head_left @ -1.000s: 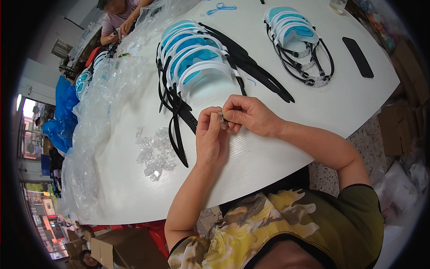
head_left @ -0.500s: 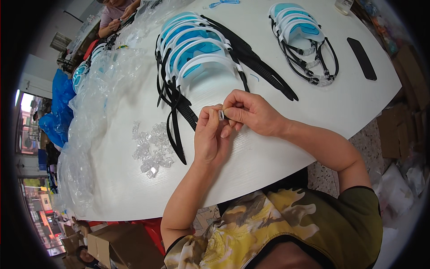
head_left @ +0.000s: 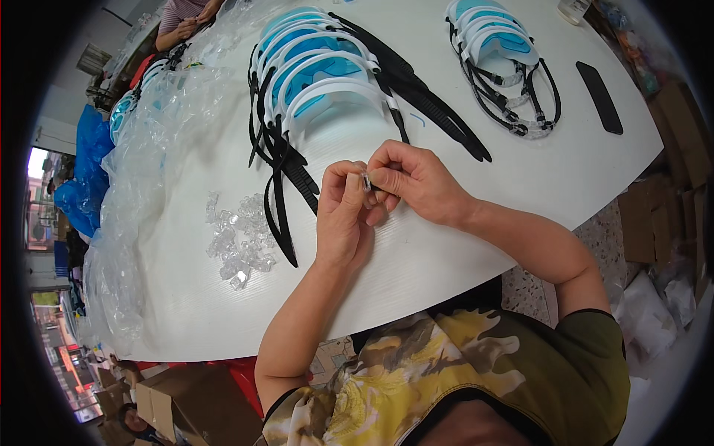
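Both hands are up close together over the white table (head_left: 461,245), pinching a tiny clear plastic clip (head_left: 365,181) between them. The left hand (head_left: 343,215) has thumb and fingertips closed on it from the left side, and the right hand (head_left: 410,181) is curled over and clamped on the same little piece from the right, so the fingertips of the 2 hands are basically touching. The clip sits right at that meeting point, just above the tabletop and just in front of a row of white-framed goggles with blue lenses and black straps (head_left: 320,74). Left of the left hand there's a loose pile of small clear plastic parts (head_left: 238,238) on the table, and further left a heap of crinkly clear plastic bags (head_left: 141,171). Far right: a second bunch of goggles (head_left: 498,52) and a flat black rectangular phone-like slab (head_left: 599,97).
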The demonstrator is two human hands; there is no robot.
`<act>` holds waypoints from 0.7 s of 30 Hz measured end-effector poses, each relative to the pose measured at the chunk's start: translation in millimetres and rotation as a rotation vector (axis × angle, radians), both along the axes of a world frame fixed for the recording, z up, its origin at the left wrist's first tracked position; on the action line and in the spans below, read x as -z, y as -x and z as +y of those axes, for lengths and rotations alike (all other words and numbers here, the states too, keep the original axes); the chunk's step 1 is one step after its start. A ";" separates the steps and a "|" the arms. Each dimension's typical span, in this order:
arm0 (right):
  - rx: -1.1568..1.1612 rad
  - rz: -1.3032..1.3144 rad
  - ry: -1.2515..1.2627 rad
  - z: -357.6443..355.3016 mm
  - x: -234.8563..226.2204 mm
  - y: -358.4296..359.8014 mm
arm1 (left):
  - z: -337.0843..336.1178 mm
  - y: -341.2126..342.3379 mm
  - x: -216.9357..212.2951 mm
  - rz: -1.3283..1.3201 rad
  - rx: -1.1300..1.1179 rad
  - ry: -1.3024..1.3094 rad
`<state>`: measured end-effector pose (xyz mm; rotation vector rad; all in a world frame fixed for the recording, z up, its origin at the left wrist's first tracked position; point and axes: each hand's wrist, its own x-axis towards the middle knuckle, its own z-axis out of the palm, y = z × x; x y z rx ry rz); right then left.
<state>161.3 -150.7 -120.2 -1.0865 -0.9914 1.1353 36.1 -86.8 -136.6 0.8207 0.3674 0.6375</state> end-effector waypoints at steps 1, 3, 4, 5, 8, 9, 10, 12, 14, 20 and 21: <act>-0.018 0.031 0.016 1.0 1.6 -1.7 | -0.5 -0.4 -1.0 -0.011 -0.004 0.029; -0.036 0.062 0.032 1.3 1.4 -2.1 | 0.2 -0.3 -0.2 -0.023 -0.010 0.060; -0.032 0.091 0.042 0.5 -0.5 -1.8 | 1.1 0.0 1.7 -0.040 0.016 0.072; -0.028 0.119 0.051 -0.1 -1.6 -1.7 | 1.7 0.1 2.8 -0.057 0.042 0.084; 0.004 0.130 -0.041 -0.2 0.6 -1.4 | 1.9 -0.1 0.7 -0.040 0.089 0.104; 0.002 0.129 -0.042 -0.1 1.9 -1.0 | 1.3 -0.3 1.9 -0.041 0.088 0.103; 0.033 0.038 -0.043 0.6 3.3 -0.1 | 0.2 -0.5 4.0 -0.060 0.035 0.114; 0.060 -0.054 -0.047 0.0 2.1 2.4 | -3.8 -1.8 3.3 -0.080 -0.021 0.123; 0.157 -0.222 -0.093 -3.5 -1.1 4.0 | -8.2 -4.7 -0.5 -0.063 -0.158 0.072; 0.260 -0.565 -0.330 -2.3 1.8 3.8 | -7.0 -4.0 8.2 -0.042 -0.267 -0.196; 0.260 -0.565 -0.331 -1.8 1.5 4.3 | -6.9 -4.3 8.0 -0.042 -0.267 -0.197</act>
